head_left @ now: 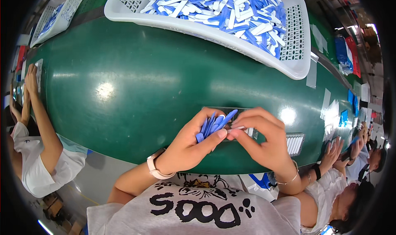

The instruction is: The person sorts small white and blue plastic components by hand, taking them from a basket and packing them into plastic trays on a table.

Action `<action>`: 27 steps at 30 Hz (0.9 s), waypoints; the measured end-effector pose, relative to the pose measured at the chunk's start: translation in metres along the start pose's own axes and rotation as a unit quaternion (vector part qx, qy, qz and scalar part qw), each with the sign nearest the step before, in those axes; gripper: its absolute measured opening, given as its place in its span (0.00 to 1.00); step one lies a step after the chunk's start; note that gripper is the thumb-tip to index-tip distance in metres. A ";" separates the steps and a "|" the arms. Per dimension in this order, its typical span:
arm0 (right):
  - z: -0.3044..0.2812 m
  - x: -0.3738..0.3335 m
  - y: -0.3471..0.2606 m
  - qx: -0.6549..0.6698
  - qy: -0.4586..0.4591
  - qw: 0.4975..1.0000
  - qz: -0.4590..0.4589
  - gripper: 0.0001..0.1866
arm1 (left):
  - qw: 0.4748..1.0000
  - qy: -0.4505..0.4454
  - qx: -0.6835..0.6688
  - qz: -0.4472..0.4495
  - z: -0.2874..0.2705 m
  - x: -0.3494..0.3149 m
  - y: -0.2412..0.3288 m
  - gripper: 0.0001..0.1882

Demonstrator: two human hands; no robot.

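My left hand [190,142] is closed around a bunch of blue flat strips [215,124] with rounded ends, shaped like small nail files. A pale edge shows on one of them. My right hand [266,138] meets it at the left thumb, its thumb and fingers pinching a thin pale strip [236,129], mostly hidden. Beneath both hands lies a clear tray [255,133], largely covered by them, with some white strips showing. Just right of my right wrist, another tray [294,145] holds a row of several white strips.
A white perforated basket [198,28] heaped with blue and white strips stands on the green table [123,94] ahead. A second basket [68,10] is far left. Co-workers' hands [31,80] are at left and more hands [331,154] at right. Tape strips [312,73] mark the table.
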State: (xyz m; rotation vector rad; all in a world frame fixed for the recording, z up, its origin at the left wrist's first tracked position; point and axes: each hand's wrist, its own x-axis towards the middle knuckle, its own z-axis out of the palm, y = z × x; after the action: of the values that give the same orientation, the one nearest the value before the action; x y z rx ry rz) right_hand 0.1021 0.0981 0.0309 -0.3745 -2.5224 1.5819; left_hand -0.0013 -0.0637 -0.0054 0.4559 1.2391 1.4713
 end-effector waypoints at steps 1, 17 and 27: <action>0.003 -0.004 0.003 -0.056 0.066 0.992 -0.095 0.06 | 0.999 0.017 -0.030 0.012 0.002 0.001 -0.001 0.12; 0.008 -0.032 0.014 -0.395 0.122 0.831 -0.373 0.05 | 0.992 0.050 -0.114 -0.026 0.000 0.001 0.003 0.11; 0.002 -0.030 0.016 -0.024 0.039 0.981 -0.186 0.14 | 0.994 0.097 -0.052 -0.011 -0.001 -0.001 0.000 0.11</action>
State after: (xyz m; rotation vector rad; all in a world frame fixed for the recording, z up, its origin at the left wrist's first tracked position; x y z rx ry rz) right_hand 0.1329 0.0941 0.0159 0.0331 -2.3982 1.3381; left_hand -0.0014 -0.0647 -0.0057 0.2323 1.3066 1.5808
